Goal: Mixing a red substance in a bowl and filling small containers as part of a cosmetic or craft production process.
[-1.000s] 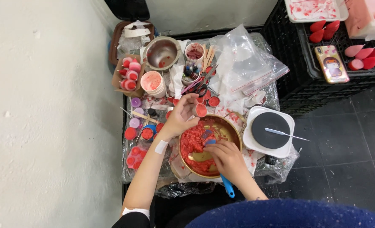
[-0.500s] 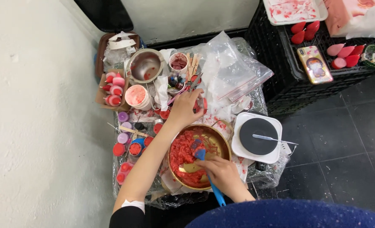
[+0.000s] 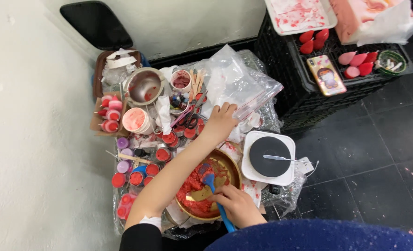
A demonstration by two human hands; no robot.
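Right hand (image 3: 236, 209) grips a blue spatula (image 3: 215, 195) angled up-left into the bowl (image 3: 232, 169) at lower centre; left hand (image 3: 220, 122), fingers spread, apparently rests on the plastic bag (image 3: 243, 83) above.

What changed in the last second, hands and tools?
The left hand left the small red pots by the bowl rim and moved up and right onto the clear zip bag; whether it grips the bag cannot be told. The right hand kept its hold on the blue spatula in the gold bowl of red paste. The scale did not move.
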